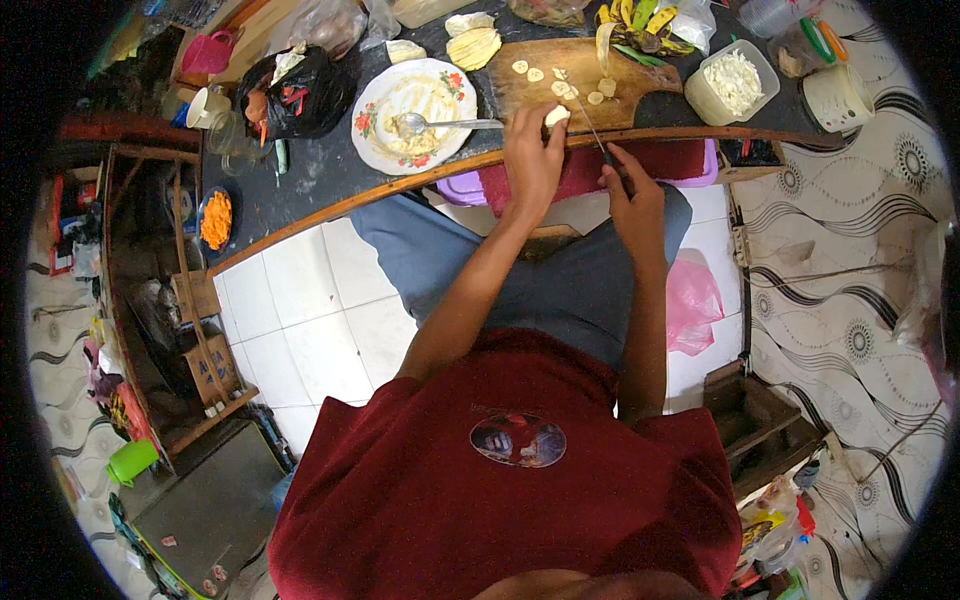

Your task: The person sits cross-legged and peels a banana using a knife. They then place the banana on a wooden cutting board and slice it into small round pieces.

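Observation:
My left hand [535,142] holds a peeled banana [556,115] at the near edge of a wooden cutting board [637,60]. A knife [592,126] is in my right hand [632,184], its thin blade reaching over the board close to the banana's cut end. Several banana slices [534,74] are scattered across the board. A strip of banana peel [604,45] lies at the far side. Left of my left hand, a floral plate [450,154] carries some pale mash, and a metal spoon [457,124] rests across it.
At the right stands a plastic tub of white shreds [733,81], beside a white container [836,97]. A bunch of bananas [645,26] lies behind the board. Leftward are a black plastic bag [296,94] and a bowl of orange shreds [216,219]. A wooden edge [345,199] borders the table.

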A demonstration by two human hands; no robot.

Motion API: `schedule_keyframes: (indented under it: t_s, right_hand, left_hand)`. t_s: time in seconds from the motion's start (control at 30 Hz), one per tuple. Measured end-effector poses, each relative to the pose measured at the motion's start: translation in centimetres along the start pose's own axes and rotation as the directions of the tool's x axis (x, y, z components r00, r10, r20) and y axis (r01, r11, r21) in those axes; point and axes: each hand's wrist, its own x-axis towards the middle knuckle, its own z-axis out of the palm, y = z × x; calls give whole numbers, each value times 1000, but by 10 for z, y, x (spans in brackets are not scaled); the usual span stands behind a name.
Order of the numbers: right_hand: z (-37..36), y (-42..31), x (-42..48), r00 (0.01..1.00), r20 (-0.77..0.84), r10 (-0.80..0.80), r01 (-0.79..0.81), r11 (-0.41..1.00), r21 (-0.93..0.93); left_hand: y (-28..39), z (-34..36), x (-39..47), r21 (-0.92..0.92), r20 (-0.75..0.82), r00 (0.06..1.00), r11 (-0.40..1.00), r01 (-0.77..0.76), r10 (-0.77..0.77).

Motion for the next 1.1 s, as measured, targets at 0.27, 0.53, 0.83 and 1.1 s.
schedule_keyframes:
  t_s: [0.27,0.53,0.83,1.1]
  right_hand:
    - [-2,-14,-13,986,154,59,-84,982,166]
    - [4,-8,-13,993,84,-82,79,996,41]
    - [4,-20,-8,996,89,23,-11,991,-133]
    - [2,-26,-4,988,125,90,-57,968,-243]
  left_hand:
    - [-13,3,1,248,22,999,968,-43,39]
    - [-30,0,2,219,65,997,974,-59,46]
    - [-34,-1,3,152,25,989,978,-146,143]
    - [-30,-1,3,173,17,993,978,-119,118]
